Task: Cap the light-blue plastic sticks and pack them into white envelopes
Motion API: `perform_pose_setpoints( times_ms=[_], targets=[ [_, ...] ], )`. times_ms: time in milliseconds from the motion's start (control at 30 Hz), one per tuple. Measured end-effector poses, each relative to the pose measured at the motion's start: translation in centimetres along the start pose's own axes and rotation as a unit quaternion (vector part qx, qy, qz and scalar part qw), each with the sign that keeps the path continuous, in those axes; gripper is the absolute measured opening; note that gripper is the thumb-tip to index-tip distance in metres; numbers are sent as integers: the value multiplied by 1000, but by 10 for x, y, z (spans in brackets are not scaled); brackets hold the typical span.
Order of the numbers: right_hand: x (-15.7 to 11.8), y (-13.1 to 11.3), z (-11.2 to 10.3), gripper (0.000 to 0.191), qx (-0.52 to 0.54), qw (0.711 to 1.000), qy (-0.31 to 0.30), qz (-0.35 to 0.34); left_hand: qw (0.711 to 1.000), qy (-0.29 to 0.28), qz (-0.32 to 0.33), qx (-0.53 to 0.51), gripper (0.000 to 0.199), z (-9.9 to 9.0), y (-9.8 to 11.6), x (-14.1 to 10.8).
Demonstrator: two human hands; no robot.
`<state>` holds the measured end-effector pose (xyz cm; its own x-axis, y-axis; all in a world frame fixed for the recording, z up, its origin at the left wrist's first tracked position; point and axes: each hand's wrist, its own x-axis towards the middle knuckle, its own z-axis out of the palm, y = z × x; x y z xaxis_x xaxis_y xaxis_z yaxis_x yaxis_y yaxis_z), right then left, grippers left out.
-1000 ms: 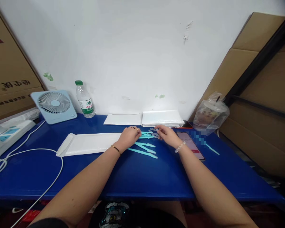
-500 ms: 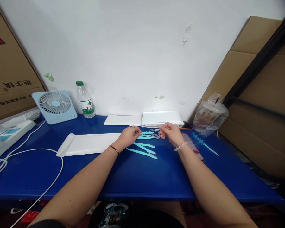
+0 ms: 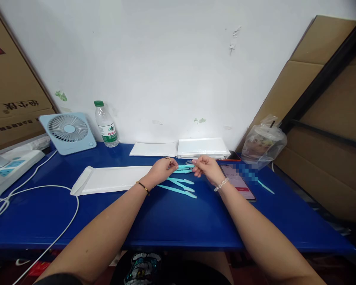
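My left hand is closed in a pinch on the handle of a turquoise eyebrow razor, which points right. My right hand is pinched at the razor's far end, around what looks like a small clear blade cap, mostly hidden by the fingers. More turquoise razors lie fanned out on the blue table beneath and in front of the hands. Small clear caps lie just behind, partly covered by my right hand. A white padded envelope lies under my left wrist.
White envelopes are stacked against the wall. To the right are a phone, another turquoise razor, partly blurred, and a bagged drink cup. On the left stand a bottle, a fan and a power strip with cables.
My right hand has moved left, bringing its fingertips to the end of the razor in my left hand. More of the phone shows. My left hand has barely moved.
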<state>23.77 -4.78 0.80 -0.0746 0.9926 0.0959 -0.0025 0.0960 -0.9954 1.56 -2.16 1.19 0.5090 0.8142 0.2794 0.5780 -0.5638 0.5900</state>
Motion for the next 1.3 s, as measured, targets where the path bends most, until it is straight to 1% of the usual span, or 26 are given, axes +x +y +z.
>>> perform_pose_setpoints(
  times_ms=[100,200,367,467,567,633,667,733,800,833,900,967,1033,1100,1133,1200,1300],
  targets=[
    [1,-3,-8,36,5,999,25,-20,1000,-1,-17,1,25,-2,-2,1],
    [1,-5,-12,36,8,999,25,-26,1000,-3,-26,-2,26,-4,-2,1],
    [-1,-3,-2,37,2,1000,8,-10,1000,-4,-21,-7,26,-2,0,1],
    [-4,-3,4,38,-3,1000,-16,0,1000,-11,-18,-17,28,1,0,0],
    [-5,-4,4,39,-21,998,-63,17,998,-46,-11,-34,29,3,3,-1],
    [-4,-4,-2,39,-75,993,-93,24,996,-84,-1,-32,30,2,5,-2],
    [-3,-4,-6,38,-122,988,-92,15,995,-98,6,-20,31,2,5,-3],
    [0,-2,-14,36,-247,967,-51,-31,995,-97,23,29,30,1,5,-5],
    [3,1,-21,30,-368,926,3,-87,993,-61,41,97,25,1,3,-5],
    [5,3,-23,25,-414,904,16,-105,990,-43,47,128,22,2,1,-5],
    [6,8,-24,15,-474,873,9,-117,983,-30,48,174,21,3,-3,-3],
    [6,11,-23,11,-511,851,-14,-116,978,-37,44,201,18,4,-6,-1],
    [6,13,-20,7,-539,834,-28,-114,974,-40,48,219,16,4,-7,0],
    [6,14,-19,8,-554,824,-30,-117,970,-35,60,232,16,3,-6,0],
    [5,13,-19,8,-552,825,-26,-120,969,-32,66,238,18,3,-5,0],
    [5,11,-21,10,-527,840,-14,-128,966,-26,72,246,23,3,-4,-1],
    [6,9,-25,13,-448,884,19,-129,967,-22,63,246,26,1,-2,-2]
  ],
)
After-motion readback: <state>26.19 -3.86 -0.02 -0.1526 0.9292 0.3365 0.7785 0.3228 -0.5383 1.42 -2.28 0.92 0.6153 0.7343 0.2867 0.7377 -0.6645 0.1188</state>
